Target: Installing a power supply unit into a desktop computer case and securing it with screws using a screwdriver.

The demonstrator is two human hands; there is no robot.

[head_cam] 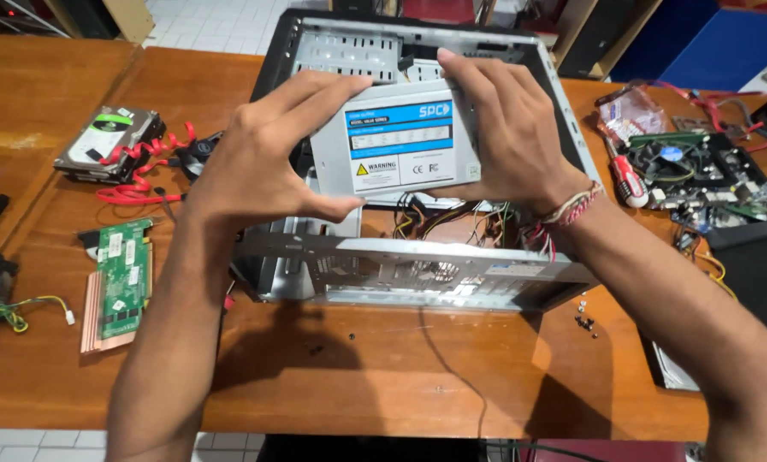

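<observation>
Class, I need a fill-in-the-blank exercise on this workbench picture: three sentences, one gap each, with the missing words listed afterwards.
1. Both hands, the left hand and the right hand, hold a grey power supply above an open computer ____.
2. The green circuit card lies on the table to the person's ____.
3. The hard drive has a ____ cable lying across it.

Missing words: case; left; red

A computer repair workshop: an open grey metal computer case lies on a worn wooden table. Left of the case lie a green circuit card and a silver hard drive; right of it, a motherboard with a black fan and a red-handled screwdriver
</observation>
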